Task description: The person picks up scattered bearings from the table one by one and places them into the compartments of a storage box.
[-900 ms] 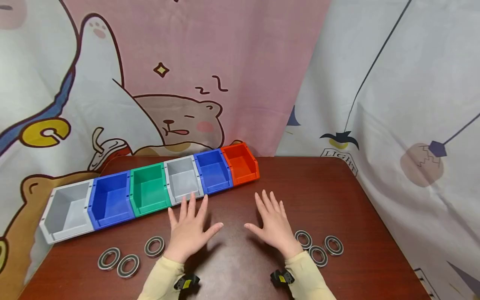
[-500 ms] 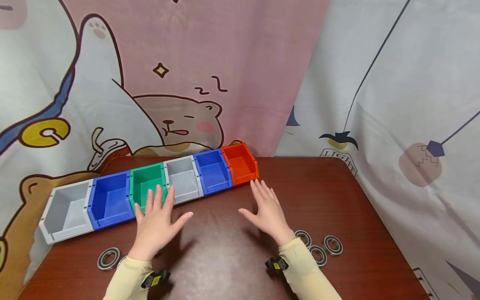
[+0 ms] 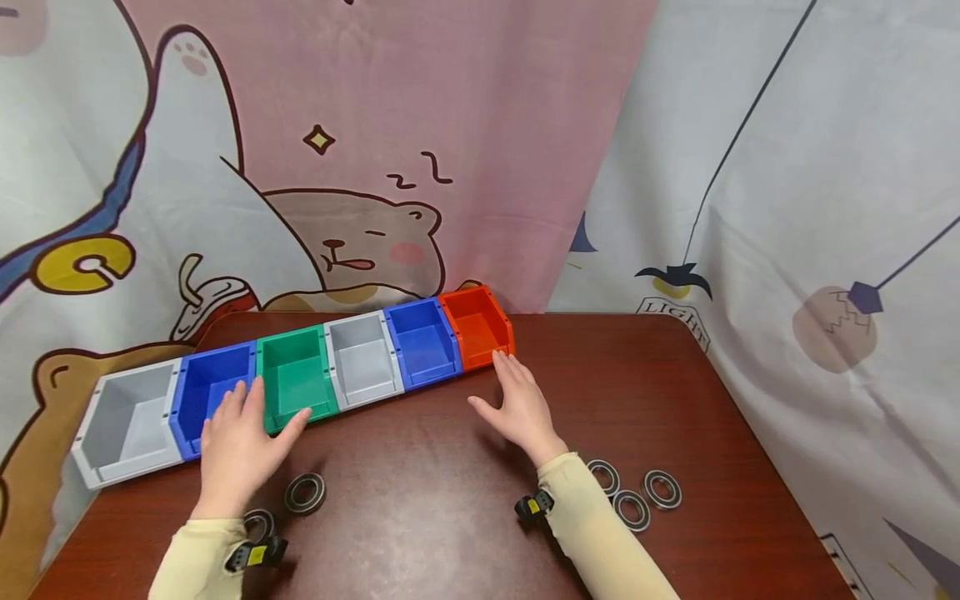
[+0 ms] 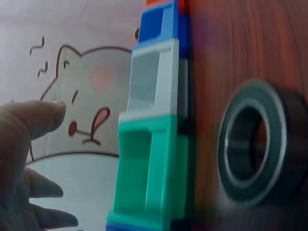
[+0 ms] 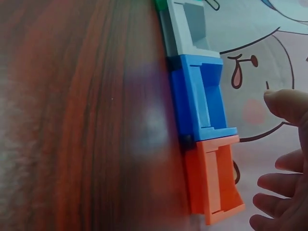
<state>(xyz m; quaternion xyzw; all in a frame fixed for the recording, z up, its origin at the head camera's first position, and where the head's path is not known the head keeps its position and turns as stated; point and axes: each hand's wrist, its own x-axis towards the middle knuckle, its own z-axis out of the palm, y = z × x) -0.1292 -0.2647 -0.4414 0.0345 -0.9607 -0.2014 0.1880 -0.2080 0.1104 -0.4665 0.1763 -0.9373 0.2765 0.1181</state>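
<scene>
My left hand (image 3: 238, 454), fingers spread, hovers before the left blue bin (image 3: 202, 400) and the green bin (image 3: 296, 385) in the head view. A metal ball bearing (image 3: 321, 493) lies on the table right of that hand, large in the left wrist view (image 4: 294, 144). Another bearing (image 3: 259, 513) is partly covered by the left wrist, and a third is hidden there. My right hand (image 3: 522, 412) holds nothing, its fingertips overlapping the front corner of the red bin (image 3: 480, 332). Three bearings, including a far-right one (image 3: 677, 490), lie right of the right forearm.
The joined bins run diagonally along the table's back left, with a grey bin (image 3: 135, 429) at the left end, another grey bin (image 3: 367, 362) and a blue bin (image 3: 426, 342) before the red one. A printed curtain (image 3: 510, 150) hangs behind the brown table (image 3: 420, 500).
My left hand has moved left from before the middle grey bin, over the left bearings. My right hand has shifted slightly forward and left, to the red bin's front. The bearings and bins stay put.
</scene>
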